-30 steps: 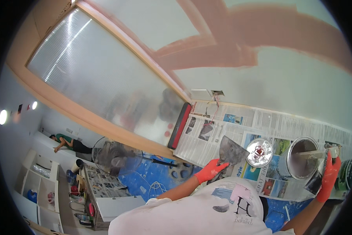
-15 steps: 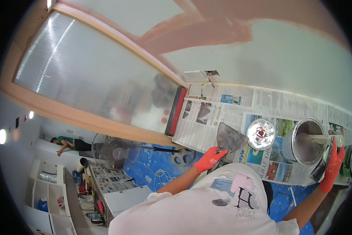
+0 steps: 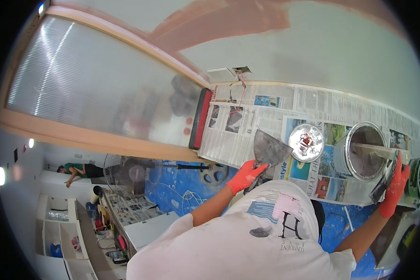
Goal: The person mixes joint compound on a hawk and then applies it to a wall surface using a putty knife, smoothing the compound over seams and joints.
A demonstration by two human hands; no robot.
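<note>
My left hand (image 3: 248, 177), in an orange glove, is closed around the lower end of a dark, stained putty spreader (image 3: 271, 150) with a wide fan-shaped blade. At the right, my gloved right hand (image 3: 397, 186) is closed on a dark flat scraper (image 3: 382, 184), beside an open metal can (image 3: 343, 156). A pale flat stick (image 3: 375, 150) reaches from inside the can over its rim to my right fingertips; whether I grip it too, I cannot tell. Greyish material lies in the can. Left of it sits a round metal lid (image 3: 306, 143) with reddish-brown smears.
Newspaper (image 3: 275, 123) covers the worktop along the patched wall. Loose wires (image 3: 240, 79) hang from a wall opening. A green can (image 3: 415, 179) stands far right. A ribbed translucent panel (image 3: 102, 84), a fan (image 3: 135, 173), blue floor covering (image 3: 172, 191) and another person (image 3: 79, 170) are at left.
The view has shifted slightly, so the worktop and wall appear higher and further left. Both hands keep their holds and stay by the same things.
</note>
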